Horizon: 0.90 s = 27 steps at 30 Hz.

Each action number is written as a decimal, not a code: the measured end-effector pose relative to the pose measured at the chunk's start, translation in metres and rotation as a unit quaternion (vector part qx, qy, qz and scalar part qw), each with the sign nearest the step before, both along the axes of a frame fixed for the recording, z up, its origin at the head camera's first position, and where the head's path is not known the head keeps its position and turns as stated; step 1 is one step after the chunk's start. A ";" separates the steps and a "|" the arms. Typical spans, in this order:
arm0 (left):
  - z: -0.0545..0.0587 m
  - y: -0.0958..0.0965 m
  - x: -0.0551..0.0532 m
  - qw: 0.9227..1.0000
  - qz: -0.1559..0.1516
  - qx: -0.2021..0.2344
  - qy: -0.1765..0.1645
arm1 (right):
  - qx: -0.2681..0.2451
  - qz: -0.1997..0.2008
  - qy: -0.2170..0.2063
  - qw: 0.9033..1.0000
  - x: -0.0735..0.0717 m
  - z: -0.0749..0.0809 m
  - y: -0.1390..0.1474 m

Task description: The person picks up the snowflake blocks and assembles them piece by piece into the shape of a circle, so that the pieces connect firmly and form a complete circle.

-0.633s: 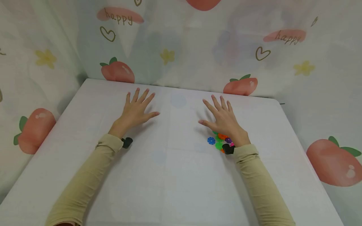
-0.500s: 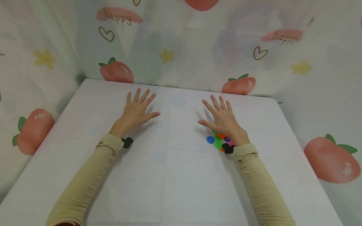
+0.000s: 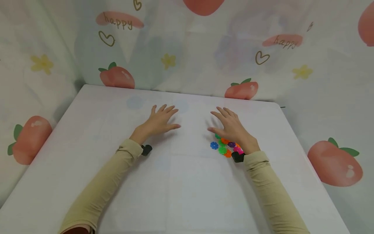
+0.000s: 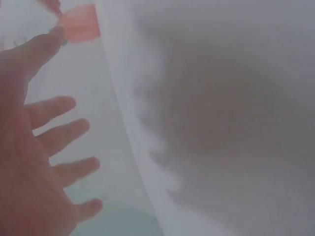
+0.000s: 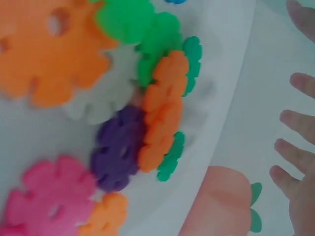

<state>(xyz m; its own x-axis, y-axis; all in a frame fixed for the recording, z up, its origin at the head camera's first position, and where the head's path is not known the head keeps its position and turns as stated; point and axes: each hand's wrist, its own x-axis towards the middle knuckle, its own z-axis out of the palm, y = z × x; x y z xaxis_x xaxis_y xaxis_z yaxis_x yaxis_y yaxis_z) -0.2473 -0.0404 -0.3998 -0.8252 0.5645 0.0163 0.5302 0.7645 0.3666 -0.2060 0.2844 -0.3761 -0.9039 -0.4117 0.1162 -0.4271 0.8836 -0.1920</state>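
Observation:
My left hand (image 3: 159, 123) hovers over the white table left of its middle, fingers spread, holding nothing. Its straight, parted fingers (image 4: 64, 137) show in the left wrist view above a soft shadow. On the right, my right hand (image 3: 231, 126) is also held over the table with fingers extended and nothing in them. Under and beside its wrist lies a loose pile of flower-shaped plastic discs with notched edges. The right wrist view shows a purple disc (image 5: 118, 150), a pink disc (image 5: 51, 196), a large orange disc (image 5: 49, 49), green ones and a whitish one. A blue disc (image 3: 214, 145) lies at the pile's left edge.
The white table (image 3: 175, 191) meets a fabric backdrop (image 3: 198, 58) printed with peaches, flowers and the word happy. Fabric also rises along the left and right sides. A small black piece sits at each wrist, by the beige sleeves (image 3: 102, 188).
My left hand has moved right and slightly nearer to me, toward the right hand. The right hand has drawn back a little, its fingers closer together. The head view has shifted slightly.

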 end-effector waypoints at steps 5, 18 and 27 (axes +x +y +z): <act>-0.004 0.042 -0.002 0.999 -0.042 0.013 -0.028 | -0.020 -0.014 -0.051 0.998 0.007 -0.006 0.012; -0.007 0.129 -0.005 0.992 -0.123 -0.002 -0.013 | -0.057 -0.032 -0.089 0.994 0.030 -0.019 0.046; -0.010 0.160 -0.003 0.980 -0.160 0.063 -0.097 | -0.072 -0.008 -0.061 0.995 0.040 -0.023 0.065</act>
<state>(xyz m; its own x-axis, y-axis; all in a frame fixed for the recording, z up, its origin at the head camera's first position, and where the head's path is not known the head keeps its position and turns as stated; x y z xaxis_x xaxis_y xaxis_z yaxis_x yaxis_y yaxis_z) -0.2503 0.1194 -0.4101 -0.6015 0.7981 -0.0367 0.6465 0.5131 0.5646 -0.1663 0.3499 -0.3990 -0.9215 -0.3835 0.0619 -0.3783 0.8498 -0.3670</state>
